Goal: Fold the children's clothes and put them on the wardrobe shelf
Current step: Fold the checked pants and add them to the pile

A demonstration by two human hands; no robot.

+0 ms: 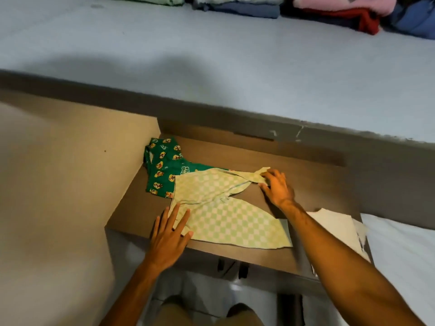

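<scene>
A pale green and white checked child's garment [226, 212] lies spread on a brown wooden shelf [294, 165]. It partly covers a dark green garment [162, 168] printed with small cartoon figures, which lies folded in the shelf's far left corner. My left hand [170, 234] rests flat, fingers apart, on the checked garment's near left edge. My right hand [277, 187] pinches the garment's far right corner between thumb and fingers.
A wooden side panel [70, 165] walls the shelf on the left. Behind the shelf a pale blue surface [211, 67] carries folded clothes stacks [247, 5] along its far edge. White cloth [341, 229] lies at the shelf's right end.
</scene>
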